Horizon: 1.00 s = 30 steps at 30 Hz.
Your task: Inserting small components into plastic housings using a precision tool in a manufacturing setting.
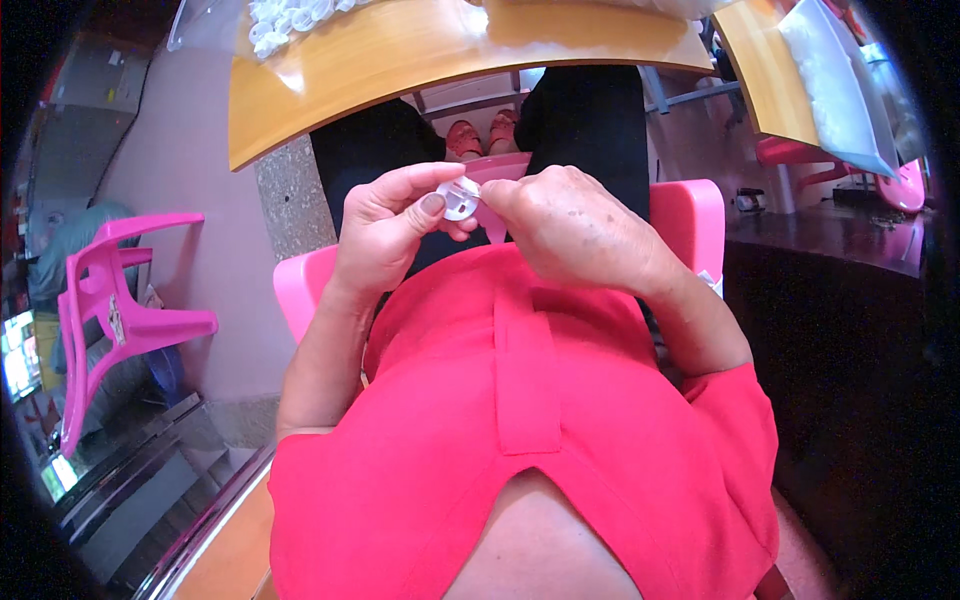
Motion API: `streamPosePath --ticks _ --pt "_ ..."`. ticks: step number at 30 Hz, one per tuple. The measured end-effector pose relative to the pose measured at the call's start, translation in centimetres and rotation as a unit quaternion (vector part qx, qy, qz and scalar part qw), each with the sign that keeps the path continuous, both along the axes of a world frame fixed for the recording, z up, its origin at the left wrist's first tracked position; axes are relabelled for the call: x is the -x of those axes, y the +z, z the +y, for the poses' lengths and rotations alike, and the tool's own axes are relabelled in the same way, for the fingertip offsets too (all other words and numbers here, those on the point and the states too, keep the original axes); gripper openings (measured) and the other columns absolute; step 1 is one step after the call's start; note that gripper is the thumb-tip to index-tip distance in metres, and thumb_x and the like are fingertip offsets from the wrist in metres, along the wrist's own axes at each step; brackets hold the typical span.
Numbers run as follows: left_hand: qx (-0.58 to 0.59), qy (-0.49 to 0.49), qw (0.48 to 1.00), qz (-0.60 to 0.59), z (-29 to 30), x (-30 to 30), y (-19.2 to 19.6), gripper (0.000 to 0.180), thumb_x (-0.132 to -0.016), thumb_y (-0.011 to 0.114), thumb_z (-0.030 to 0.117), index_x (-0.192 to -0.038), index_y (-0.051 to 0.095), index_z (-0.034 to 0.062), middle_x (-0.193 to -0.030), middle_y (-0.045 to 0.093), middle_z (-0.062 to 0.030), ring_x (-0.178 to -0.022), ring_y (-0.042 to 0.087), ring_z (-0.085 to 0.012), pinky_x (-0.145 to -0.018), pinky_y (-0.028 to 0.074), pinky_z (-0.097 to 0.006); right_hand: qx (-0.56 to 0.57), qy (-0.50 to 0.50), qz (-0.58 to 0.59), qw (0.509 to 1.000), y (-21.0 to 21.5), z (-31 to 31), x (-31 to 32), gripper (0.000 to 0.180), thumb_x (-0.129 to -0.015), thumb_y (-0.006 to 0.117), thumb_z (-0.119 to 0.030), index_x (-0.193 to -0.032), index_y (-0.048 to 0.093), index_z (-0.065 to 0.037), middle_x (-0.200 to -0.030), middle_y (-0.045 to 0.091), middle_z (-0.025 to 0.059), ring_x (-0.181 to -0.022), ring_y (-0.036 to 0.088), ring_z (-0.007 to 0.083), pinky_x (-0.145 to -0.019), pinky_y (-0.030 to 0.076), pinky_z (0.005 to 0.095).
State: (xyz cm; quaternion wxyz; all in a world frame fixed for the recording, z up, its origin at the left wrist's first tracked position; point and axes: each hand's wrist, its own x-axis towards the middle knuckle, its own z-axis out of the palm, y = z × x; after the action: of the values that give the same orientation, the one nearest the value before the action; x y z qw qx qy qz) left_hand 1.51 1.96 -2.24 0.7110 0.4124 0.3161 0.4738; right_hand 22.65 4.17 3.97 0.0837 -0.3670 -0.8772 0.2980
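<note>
A small round white plastic part point(460, 203) with holes in its face is held above my lap. My left hand point(395, 215) grips its edge between thumb and fingers. At the part's right side my right hand point(575, 222) is closed, its thumb and forefinger pinched against the rim. Whatever the right fingertips may hold is too small to make out. Beyond my hands, a heap of small white plastic pieces point(290, 20) lies near the far left of the wooden table point(400, 68).
I sit in a pink plastic chair point(690, 230). Another pink chair point(120, 310) stands to the left. At far right, a white tray or bag of white material point(835, 90) rests on a second wooden table point(765, 80). The near table's edge curves over my knees.
</note>
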Motion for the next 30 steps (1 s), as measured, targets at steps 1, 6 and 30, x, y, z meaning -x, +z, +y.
streamPosePath --ticks 1,6,30 --pt "0.001 -0.001 1.000 0.001 0.0 0.0 0.0 0.028 -0.092 0.056 0.005 -0.119 0.057 -0.0044 -0.102 0.066 -0.0156 -0.085 0.067 -0.0211 -0.073 0.056 -0.032 -0.010 -0.005 0.012 1.000 0.0 -0.1 0.1 0.017 -0.074 0.056 0.004 -0.091 0.057 0.003 -0.072 0.062 0.0206 -0.069 0.064 0.0370 -0.061 0.051 0.0426" --pt "-0.030 0.007 0.999 0.016 0.0 0.0 -0.3 0.029 -0.090 0.059 0.004 -0.118 0.058 -0.0048 -0.099 0.066 -0.0145 -0.083 0.065 -0.0191 -0.074 0.055 -0.031 -0.028 -0.017 -0.025 0.999 -0.3 -0.7 0.3 0.017 -0.075 0.057 0.003 -0.092 0.057 0.002 -0.075 0.065 0.0188 -0.070 0.065 0.0352 -0.063 0.052 0.0415" --pt "-0.019 0.094 0.995 -0.012 0.5 0.3 -0.2 0.032 -0.088 0.061 0.003 -0.120 0.057 -0.0019 -0.101 0.066 -0.0123 -0.088 0.064 -0.0172 -0.077 0.054 -0.030 0.335 -0.139 0.253 0.897 -3.1 0.4 2.1 0.019 -0.090 0.045 -0.007 -0.090 0.061 0.003 -0.058 0.055 0.0045 -0.053 0.053 0.0126 -0.050 0.043 0.0304"
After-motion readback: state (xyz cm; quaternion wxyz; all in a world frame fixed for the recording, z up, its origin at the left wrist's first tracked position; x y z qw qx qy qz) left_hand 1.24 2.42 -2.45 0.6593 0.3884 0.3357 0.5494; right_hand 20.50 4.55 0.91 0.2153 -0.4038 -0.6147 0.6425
